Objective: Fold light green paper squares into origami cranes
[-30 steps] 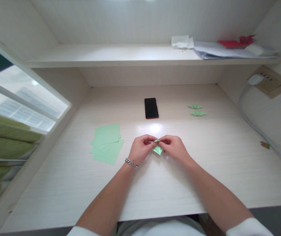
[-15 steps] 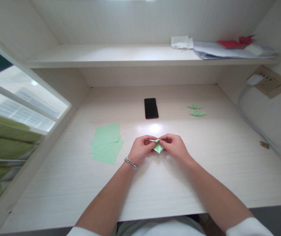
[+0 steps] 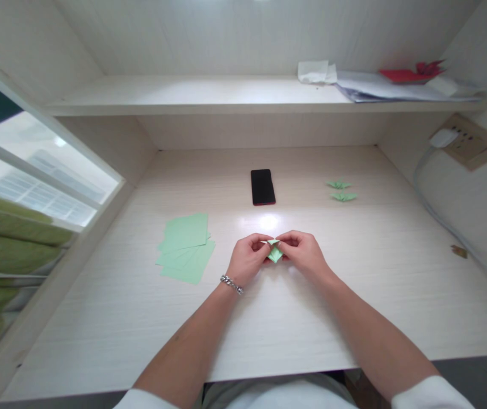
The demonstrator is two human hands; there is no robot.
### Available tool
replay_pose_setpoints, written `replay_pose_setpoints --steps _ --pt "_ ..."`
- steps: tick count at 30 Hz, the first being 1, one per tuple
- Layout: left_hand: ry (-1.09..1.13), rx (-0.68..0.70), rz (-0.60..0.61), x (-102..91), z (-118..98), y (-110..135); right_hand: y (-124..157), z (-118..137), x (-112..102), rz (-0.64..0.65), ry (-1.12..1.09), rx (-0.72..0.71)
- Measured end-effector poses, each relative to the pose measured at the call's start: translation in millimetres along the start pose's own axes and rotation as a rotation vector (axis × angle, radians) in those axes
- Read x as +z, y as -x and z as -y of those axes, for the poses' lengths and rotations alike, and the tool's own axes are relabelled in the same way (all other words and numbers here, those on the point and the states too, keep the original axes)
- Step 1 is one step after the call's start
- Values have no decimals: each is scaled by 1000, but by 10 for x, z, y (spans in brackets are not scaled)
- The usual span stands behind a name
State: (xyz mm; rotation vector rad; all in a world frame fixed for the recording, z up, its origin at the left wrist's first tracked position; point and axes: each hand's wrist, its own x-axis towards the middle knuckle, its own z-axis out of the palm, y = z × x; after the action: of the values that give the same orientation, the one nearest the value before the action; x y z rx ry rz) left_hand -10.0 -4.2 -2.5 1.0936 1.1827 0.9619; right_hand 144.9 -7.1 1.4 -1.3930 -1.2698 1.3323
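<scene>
Between my two hands is a small piece of folded light green paper (image 3: pixel 275 254), its lower point facing me. My left hand (image 3: pixel 247 258) pinches its left side, thumb in front. On the right side, my right hand (image 3: pixel 302 251) grips it the same way, thumb and fingers closed. The fingertips behind the paper are partly hidden. To the left lies a fanned stack of green paper sheets (image 3: pixel 186 233). Two folded green paper cranes, a far one (image 3: pixel 339 184) and a near one (image 3: pixel 344 197), rest on the desk to the right.
A black phone (image 3: pixel 263 187) lies beyond my hands on the desk (image 3: pixel 294 335). The shelf (image 3: pixel 184 94) above holds papers (image 3: pixel 388 88) and a red folded piece (image 3: pixel 429 67). A white cable (image 3: pixel 428 207) runs from the wall socket (image 3: pixel 469 142) down the right side.
The upper flap of the folded paper, which stuck out to the left, now lies narrower between my thumbs. My left hand has shifted slightly right. Both hands keep their pinch.
</scene>
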Motion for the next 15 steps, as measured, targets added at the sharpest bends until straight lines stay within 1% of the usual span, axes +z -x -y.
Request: replay_pose_setpoints --steps 5,12,15 --pt "102 -56 60 19 28 10 -7 12 3 -28 -9 -30" --pt "107 -32 6 45 2 26 -12 10 17 -52 -46 -26" --pt "132 -46 30 55 -11 46 -24 -10 17 -73 -78 -31"
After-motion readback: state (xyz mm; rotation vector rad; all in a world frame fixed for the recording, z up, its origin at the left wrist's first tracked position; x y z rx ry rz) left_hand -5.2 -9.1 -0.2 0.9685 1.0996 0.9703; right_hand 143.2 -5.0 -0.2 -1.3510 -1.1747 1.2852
